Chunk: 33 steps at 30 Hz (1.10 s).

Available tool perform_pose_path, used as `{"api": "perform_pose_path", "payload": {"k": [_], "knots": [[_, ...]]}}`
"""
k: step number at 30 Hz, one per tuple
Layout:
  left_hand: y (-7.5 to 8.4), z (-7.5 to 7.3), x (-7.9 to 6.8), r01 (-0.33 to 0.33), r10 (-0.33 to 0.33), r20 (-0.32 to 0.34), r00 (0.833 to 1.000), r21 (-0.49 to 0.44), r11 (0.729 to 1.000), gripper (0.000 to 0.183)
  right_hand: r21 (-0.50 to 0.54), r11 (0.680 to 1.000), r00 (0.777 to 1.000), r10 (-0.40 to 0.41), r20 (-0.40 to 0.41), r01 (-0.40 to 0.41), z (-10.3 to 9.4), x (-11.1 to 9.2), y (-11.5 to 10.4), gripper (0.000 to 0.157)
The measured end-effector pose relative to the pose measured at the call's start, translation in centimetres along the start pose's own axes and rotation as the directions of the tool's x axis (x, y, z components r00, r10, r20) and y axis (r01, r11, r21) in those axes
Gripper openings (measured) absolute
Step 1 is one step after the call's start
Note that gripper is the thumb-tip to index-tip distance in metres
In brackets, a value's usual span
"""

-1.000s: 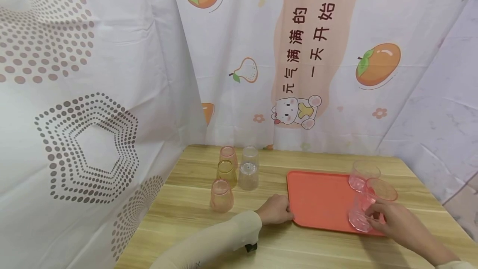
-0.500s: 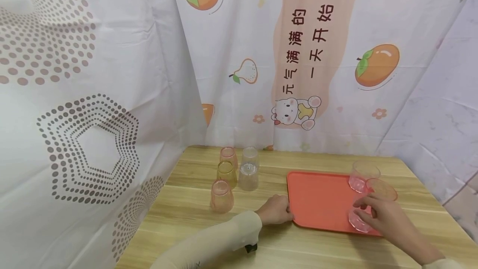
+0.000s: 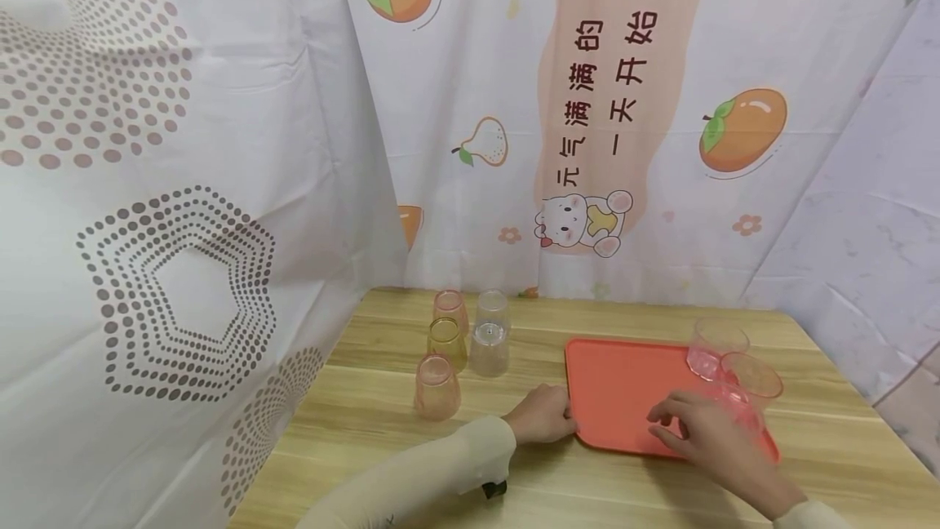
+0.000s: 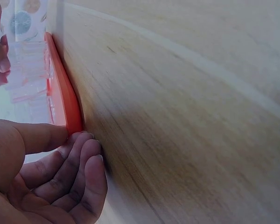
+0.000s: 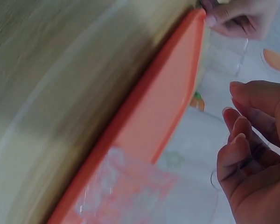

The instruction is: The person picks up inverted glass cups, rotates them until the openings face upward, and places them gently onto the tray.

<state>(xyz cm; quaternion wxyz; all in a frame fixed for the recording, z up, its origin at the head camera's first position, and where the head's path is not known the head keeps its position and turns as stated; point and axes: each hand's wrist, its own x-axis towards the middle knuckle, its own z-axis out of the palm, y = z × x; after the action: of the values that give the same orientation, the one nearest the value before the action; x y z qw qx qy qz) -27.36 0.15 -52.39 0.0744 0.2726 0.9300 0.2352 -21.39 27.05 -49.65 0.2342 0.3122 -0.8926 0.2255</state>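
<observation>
A red tray (image 3: 609,390) lies on the wooden table. My left hand (image 3: 539,415) grips its left edge near the front corner, thumb on the rim (image 4: 67,107) and fingers curled below in the left wrist view. Over the tray's front half hovers my right hand (image 3: 708,439), fingers loosely bent and holding nothing. At the tray's right end stand a clear glass (image 3: 718,341) at the back and a pink-rimmed glass (image 3: 760,374) beside it. Another clear glass (image 5: 130,191) shows at the tray's near edge in the right wrist view; my right hand mostly hides it from the head view.
Left of the tray, several tumblers stand upside down: a pink one (image 3: 450,308), a yellow one (image 3: 447,345), an orange-pink one (image 3: 436,390) and clear ones (image 3: 489,349). Printed curtains (image 3: 470,211) hang behind and beside the wooden table (image 3: 367,398).
My right hand has let go of the near clear glass at the tray's right end and moved left over the tray. The left hand keeps its grip on the tray's edge.
</observation>
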Motion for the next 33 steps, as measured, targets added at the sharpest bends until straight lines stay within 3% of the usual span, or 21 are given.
{"api": "perform_pose_path", "payload": {"k": [5,15,24,33], "knots": [[0.0,0.0,0.0,-0.004,0.004,-0.004,1.000,0.000,1.000,0.057,0.028,1.000,0.996,0.013,0.088,-0.015,1.7,0.5,-0.9,0.020],[-0.3,0.2,0.1,-0.025,0.025,-0.010,1.000,-0.003,1.000,0.057,0.068,0.997,0.993,-0.033,0.113,0.025,5.1,0.6,-2.0,0.015],[-0.2,0.1,0.2,-0.014,0.014,-0.014,1.000,0.002,1.000,0.056,0.093,0.995,0.981,-0.001,0.195,-0.018,6.3,1.0,-2.8,0.016],[0.1,-0.3,-0.1,-0.001,0.001,0.004,1.000,0.000,1.000,0.054,0.084,0.995,0.981,0.038,0.188,-0.055,6.9,1.4,-3.3,0.019]]}}
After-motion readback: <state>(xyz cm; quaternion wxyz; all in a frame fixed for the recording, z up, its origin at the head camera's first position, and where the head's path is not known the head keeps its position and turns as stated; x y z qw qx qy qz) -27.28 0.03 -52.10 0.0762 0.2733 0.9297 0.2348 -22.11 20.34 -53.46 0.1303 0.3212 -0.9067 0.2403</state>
